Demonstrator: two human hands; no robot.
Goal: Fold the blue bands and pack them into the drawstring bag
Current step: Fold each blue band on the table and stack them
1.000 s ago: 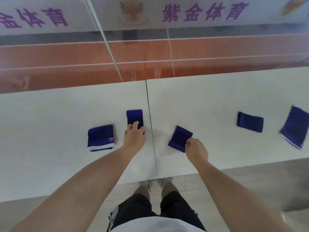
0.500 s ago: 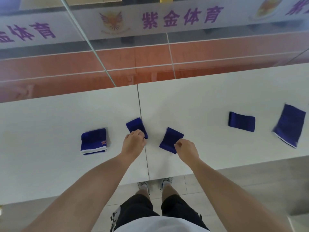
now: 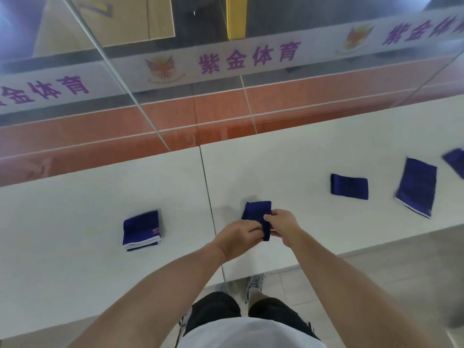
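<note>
Three spare bands lie right of held band.

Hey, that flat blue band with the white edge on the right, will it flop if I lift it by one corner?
The white-edged band is probably floppy: it looks like the same cloth as the held band bending between the left hand and right hand. Likely light, as it lies thin and flat on the table. Unlikely to roll.
</note>
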